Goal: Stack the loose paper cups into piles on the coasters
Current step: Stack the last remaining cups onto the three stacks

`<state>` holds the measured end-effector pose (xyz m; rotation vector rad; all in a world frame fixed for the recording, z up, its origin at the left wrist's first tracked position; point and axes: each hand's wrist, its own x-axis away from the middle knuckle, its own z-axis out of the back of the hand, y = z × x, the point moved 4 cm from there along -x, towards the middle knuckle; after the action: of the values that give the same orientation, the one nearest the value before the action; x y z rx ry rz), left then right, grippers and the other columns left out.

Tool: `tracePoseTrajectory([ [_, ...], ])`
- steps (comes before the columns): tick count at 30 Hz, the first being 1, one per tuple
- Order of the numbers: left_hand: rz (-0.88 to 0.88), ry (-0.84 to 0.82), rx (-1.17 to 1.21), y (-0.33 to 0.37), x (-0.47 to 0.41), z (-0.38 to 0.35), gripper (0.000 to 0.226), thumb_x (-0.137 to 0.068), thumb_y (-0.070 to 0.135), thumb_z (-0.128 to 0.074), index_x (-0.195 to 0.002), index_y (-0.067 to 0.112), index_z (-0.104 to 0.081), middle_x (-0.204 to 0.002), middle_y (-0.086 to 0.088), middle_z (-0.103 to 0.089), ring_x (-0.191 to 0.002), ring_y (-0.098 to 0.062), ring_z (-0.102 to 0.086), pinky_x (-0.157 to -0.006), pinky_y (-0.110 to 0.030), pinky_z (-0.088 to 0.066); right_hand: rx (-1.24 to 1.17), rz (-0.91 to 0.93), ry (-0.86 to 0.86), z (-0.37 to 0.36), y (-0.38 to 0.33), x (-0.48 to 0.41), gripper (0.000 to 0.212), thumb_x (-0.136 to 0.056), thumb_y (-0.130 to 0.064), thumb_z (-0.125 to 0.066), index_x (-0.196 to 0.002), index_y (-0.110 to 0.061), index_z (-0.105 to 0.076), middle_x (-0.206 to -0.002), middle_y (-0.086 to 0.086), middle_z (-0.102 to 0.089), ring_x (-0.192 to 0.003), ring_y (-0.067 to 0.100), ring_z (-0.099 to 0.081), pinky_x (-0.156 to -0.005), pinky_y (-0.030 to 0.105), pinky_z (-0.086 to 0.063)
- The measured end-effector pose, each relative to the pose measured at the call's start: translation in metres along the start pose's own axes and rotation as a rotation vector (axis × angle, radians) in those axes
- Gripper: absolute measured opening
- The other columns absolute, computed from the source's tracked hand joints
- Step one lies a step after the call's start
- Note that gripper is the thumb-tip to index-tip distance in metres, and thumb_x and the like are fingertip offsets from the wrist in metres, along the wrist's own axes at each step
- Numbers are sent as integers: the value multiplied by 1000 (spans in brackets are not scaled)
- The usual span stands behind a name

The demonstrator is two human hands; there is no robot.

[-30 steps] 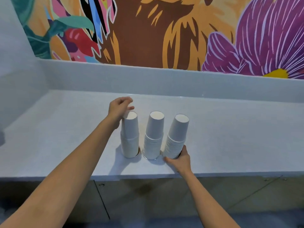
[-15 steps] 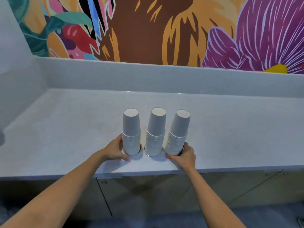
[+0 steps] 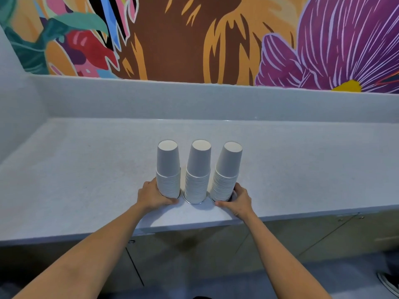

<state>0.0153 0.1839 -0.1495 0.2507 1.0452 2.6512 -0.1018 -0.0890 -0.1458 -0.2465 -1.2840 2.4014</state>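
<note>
White paper cups [image 3: 168,157], nested upside down, stand in three tall piles side by side near the front edge of the pale grey speckled countertop [image 3: 86,169]: the left pile [image 3: 168,182], the middle pile [image 3: 197,184] and the right pile [image 3: 224,184], close together with narrow gaps between them. From my feed, only the round silver-rimmed coaster [image 3: 195,202] under the middle pile shows clearly as a thin ring. Under the right pile I get just a dark sliver of coaster [image 3: 232,197], and the one under the left pile is almost wholly covered by cups and hand, so I cannot make out its rim. The left hand [image 3: 152,196] is wrapped round the foot of the left pile, thumb lying along the front at counter level, the other fingers hidden behind the cups. The right hand [image 3: 238,200] grasps the foot of the right pile the same way, thumb at the front, fingertips curling round the far side. Whether either hand also touches a coaster, I cannot tell. Both bare forearms run out of the bottom of the view. Behind the counter rises a plain grey backsplash [image 3: 194,100] under a bright floral mural [image 3: 172,39], cropped at the top. Below the edge the cabinet doors [image 3: 194,244] are dim, and a dark shoe [image 3: 388,281] is cut off at the lower right corner.
</note>
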Motion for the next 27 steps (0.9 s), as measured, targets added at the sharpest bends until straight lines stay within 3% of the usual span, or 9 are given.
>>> tracePoseTrajectory([
  [5,-12,35,-45,1,2,1,82,-51,73,-73,-116,31,-49,-103,7,-64,-92,-14,-60,-79,-28,-50,39,1,-11,-2,0,-3,74,-55,-38,-89,-119,-25,-54,-110,-8,-64,-99,13,-58,-90,36,-51],
  [8,-14,87,-72,3,7,2,80,-47,83,-64,-110,36,-47,-95,12,-63,-89,-13,-61,-78,-30,-53,70,-3,4,-1,2,-4,69,-55,-37,-87,-114,-26,-53,-101,-11,-61,-100,18,-61,-82,33,-49],
  [12,-3,144,-50,4,13,2,76,-49,82,-66,-107,38,-46,-91,15,-62,-84,-12,-61,-71,-25,-52,11,-4,37,-5,2,-2,90,-50,-47,-90,-126,-25,-47,-109,-13,-58,-99,13,-58,-86,30,-49],
  [18,-13,176,-22,6,18,4,75,-50,79,-70,-107,38,-45,-91,17,-62,-83,-11,-62,-71,-23,-52,-39,-6,99,-6,2,-2,75,-55,-41,-88,-119,-27,-52,-105,-12,-62,-94,11,-59,-84,28,-49],
  [25,12,202,-62,5,17,2,73,-50,84,-65,-104,40,-44,-87,16,-62,-79,-10,-62,-70,-24,-55,-100,5,68,-4,9,-4,79,-48,-43,-88,-118,-29,-53,-109,-9,-65,-100,13,-63,-84,33,-56],
  [27,20,194,-67,4,17,2,73,-49,84,-65,-103,40,-45,-85,17,-62,-78,-8,-62,-68,-24,-55,-120,8,46,-2,8,-4,80,-50,-35,-91,-120,-26,-53,-111,-8,-65,-100,13,-63,-81,26,-55],
])
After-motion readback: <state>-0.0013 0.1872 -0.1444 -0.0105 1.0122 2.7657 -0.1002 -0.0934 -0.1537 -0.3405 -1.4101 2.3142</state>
